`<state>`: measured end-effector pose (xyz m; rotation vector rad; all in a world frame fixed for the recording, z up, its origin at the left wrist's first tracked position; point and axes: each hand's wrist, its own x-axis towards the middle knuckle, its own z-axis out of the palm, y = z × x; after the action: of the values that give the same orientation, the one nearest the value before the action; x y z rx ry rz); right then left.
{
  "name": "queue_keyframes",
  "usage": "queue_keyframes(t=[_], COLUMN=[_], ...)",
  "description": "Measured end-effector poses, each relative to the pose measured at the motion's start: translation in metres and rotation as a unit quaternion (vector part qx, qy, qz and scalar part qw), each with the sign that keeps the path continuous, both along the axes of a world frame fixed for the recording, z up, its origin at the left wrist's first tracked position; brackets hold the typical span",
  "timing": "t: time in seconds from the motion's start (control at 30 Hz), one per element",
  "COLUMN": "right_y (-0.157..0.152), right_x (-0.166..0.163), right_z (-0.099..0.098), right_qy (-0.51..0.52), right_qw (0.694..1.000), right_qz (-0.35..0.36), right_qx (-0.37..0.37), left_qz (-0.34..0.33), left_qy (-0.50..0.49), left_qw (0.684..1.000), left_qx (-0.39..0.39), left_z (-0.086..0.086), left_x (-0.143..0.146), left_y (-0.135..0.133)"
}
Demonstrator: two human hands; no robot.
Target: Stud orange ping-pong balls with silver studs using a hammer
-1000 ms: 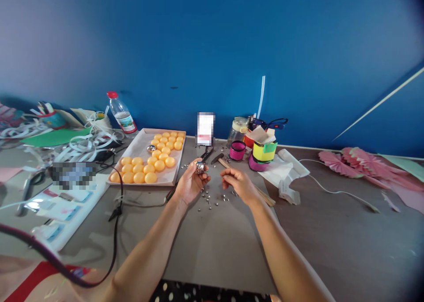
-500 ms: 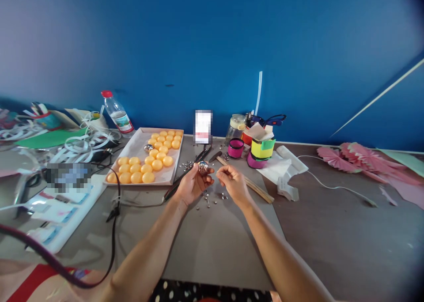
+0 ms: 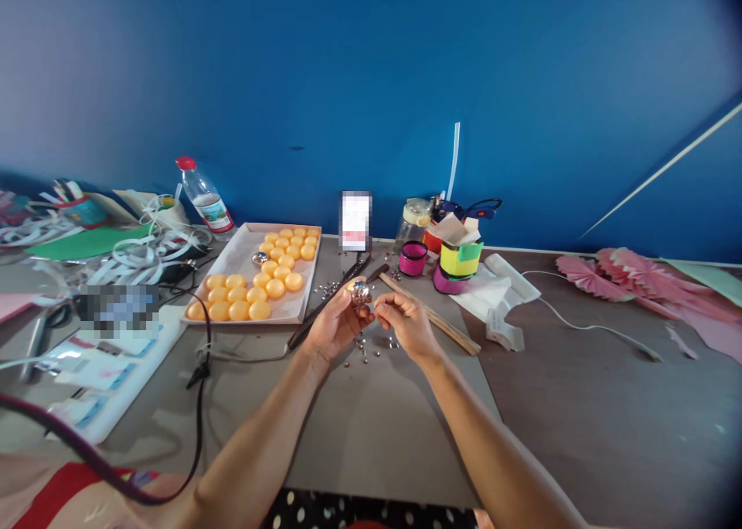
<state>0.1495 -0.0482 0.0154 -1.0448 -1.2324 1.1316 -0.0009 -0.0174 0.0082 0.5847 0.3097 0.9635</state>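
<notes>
My left hand [image 3: 330, 329] is wrapped round a small ball [image 3: 360, 292] covered in shiny silver studs, with a bit of its yellow side showing. Close to the ball's right side, my right hand [image 3: 404, 324] is closed in a pinch; what sits between its fingertips is too small to make out. Loose silver beads [image 3: 362, 347] are scattered on the table beneath and behind both hands. To the left stands a shallow white tray [image 3: 229, 260] of several plain yellow-orange balls [image 3: 239, 311] and one silver-studded ball [image 3: 259, 259].
A black-handled tool [image 3: 307, 324] with a cord lies behind my left hand. Wooden sticks [image 3: 449, 328] lie to the right, near a pink ring-shaped container [image 3: 413, 260], a glass jar [image 3: 413, 221] and crumpled white paper [image 3: 490, 293]. A bottle [image 3: 209, 200] leans behind the tray.
The studded ball has turned in my left hand, showing more yellow. My right hand has moved slightly left, closer to the ball.
</notes>
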Motion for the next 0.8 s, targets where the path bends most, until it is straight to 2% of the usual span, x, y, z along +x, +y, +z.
queue_keyframes(t=[0.37,0.67,0.8], right_y=[-0.006,-0.005,-0.006], right_x=[-0.010,-0.011,-0.011], right_z=[0.011,0.009,0.009], right_qy=[0.014,-0.021,-0.055], right_qw=[0.999,0.997,0.994], right_qz=[-0.034,-0.073,-0.079], right_qx=[0.024,0.030,0.056], left_qz=[0.013,0.010,0.014], left_qy=[0.017,0.028,0.020], left_qw=[0.999,0.999,1.000], left_qx=[0.025,0.017,0.016], left_z=[0.003,-0.001,0.000], left_x=[0.000,0.000,0.002], left_y=[-0.002,-0.001,-0.001])
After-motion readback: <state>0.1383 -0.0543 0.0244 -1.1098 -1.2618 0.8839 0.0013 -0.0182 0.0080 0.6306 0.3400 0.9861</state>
